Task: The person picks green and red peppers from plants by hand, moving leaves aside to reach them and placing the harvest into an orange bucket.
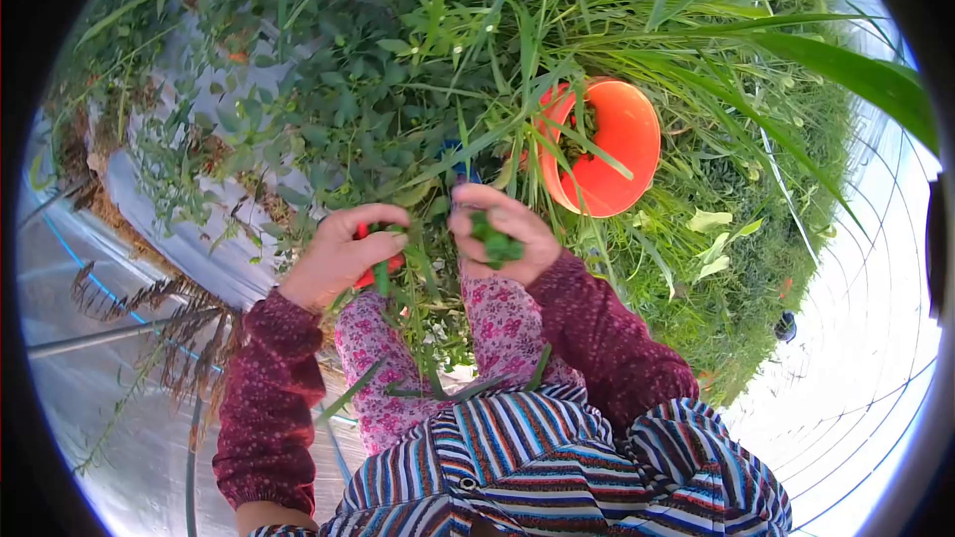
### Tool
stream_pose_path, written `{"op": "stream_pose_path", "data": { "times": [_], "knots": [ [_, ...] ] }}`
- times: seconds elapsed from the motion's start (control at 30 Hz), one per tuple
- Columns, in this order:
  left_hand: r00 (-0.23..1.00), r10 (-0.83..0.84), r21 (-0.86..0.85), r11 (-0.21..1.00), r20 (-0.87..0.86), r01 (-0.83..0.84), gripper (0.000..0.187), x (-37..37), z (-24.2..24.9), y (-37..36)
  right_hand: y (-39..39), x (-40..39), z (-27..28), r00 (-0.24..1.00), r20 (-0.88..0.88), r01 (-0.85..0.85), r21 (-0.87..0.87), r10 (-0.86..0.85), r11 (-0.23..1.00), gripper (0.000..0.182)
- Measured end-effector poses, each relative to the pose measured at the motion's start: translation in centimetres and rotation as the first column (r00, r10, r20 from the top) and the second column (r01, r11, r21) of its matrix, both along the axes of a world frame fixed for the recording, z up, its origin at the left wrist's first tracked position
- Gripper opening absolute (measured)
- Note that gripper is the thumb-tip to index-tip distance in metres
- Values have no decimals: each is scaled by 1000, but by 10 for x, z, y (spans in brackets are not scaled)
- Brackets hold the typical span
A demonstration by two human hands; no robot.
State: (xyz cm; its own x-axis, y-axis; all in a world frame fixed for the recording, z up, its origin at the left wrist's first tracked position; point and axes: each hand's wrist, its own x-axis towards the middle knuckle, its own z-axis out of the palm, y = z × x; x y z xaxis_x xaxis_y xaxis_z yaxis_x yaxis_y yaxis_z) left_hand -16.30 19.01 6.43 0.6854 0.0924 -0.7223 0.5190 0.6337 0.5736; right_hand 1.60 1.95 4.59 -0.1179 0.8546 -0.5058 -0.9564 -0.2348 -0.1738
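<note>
My left hand (343, 251) is closed around a red object (382, 270), which shows above and below the fingers; its kind I cannot make out. Green blades hang just beside that hand. In my right hand (517, 231), a small bunch of green leaves (494, 242) lies against the curled fingers, a little blurred. Both hands are above my knees, apart from each other, in front of leafy green plants (368, 89). To the right of my right hand, an orange bucket (622, 144) leans among the grass with some green pieces inside.
Long grass blades (686, 60) hang over the bucket and the right side. Pale plastic sheeting (169, 214) covers ground at left, near dried brown stems (169, 303) and a metal pipe (124, 331). A white curved cover (846, 308) rises at right.
</note>
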Motion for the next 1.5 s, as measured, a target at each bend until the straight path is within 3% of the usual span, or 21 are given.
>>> {"op": "stream_pose_path", "data": {
  "times": [0.1,0.2,0.23,0.27,0.33,0.47,0.53,0.63,0.67,0.7,0.73,0.8,0.87,0.9,0.97,1.0,1.07,1.13,1.27,1.33,1.5],
  "knots": [
    [975,65,-110,993,210,-43,22,75,12,-23,-52,59,16,982,34,190,-69,-188,979,29],
    [953,79,-35,997,294,-72,22,174,8,-73,-83,124,21,839,345,508,-214,-422,834,20],
    [943,55,20,998,327,-65,25,207,8,-88,-96,145,12,799,362,559,-152,-481,815,26],
    [940,3,42,999,342,-18,33,239,-2,-108,-104,162,7,738,574,628,-391,-356,673,34],
    [990,128,549,825,53,-136,36,296,-31,-180,-133,192,-23,826,435,529,-375,-360,761,42],
    [999,24,371,929,-24,-13,37,312,-64,-176,-180,219,-81,871,362,480,-478,-333,735,42],
    [955,-100,441,897,278,-34,29,288,-72,-150,-197,222,-97,784,611,568,-638,-107,520,37],
    [934,-140,658,744,328,-119,14,246,-75,-73,-140,201,-69,791,606,507,-576,-81,641,23],
    [951,-268,839,544,157,15,15,231,-71,-39,-120,193,-59,801,596,445,-532,-55,720,19],
    [978,-127,867,492,165,-82,16,219,-79,-15,-85,178,-41,771,632,360,-535,79,764,18],
    [992,-97,949,312,78,-45,16,211,-90,7,-47,164,-25,716,667,274,-539,205,796,17],
    [997,75,960,277,21,-41,23,210,-110,47,7,150,-18,793,552,-35,-382,258,923,19],
    [1000,-18,998,-64,-4,3,29,217,-142,74,65,141,-32,619,734,-241,-161,279,957,23],
    [1000,-9,998,-70,-1,1,29,219,-149,84,94,139,-41,386,893,-298,-115,230,948,27],
    [862,-205,778,372,-463,506,49,216,-160,94,141,155,-63,-99,994,-424,-76,37,902,34],
    [864,-199,774,384,-463,504,49,212,-162,92,161,166,-75,-311,946,-488,-82,-86,869,36],
    [532,-487,477,244,-693,844,70,200,-161,83,178,191,-106,-570,819,-444,-365,56,818,43],
    [371,-536,410,49,-758,911,69,171,-183,65,175,230,-126,-767,634,-382,-574,98,724,47],
    [321,-496,389,-36,-807,921,44,118,-191,38,127,294,-148,-727,588,-347,-760,355,549,52],
    [286,-501,368,-71,-817,927,36,96,-184,33,100,312,-169,-798,461,-303,-864,389,403,51],
    [286,-575,418,-108,-766,902,28,30,-160,36,86,299,-167,-750,608,-314,-674,261,669,36]
  ]
}}
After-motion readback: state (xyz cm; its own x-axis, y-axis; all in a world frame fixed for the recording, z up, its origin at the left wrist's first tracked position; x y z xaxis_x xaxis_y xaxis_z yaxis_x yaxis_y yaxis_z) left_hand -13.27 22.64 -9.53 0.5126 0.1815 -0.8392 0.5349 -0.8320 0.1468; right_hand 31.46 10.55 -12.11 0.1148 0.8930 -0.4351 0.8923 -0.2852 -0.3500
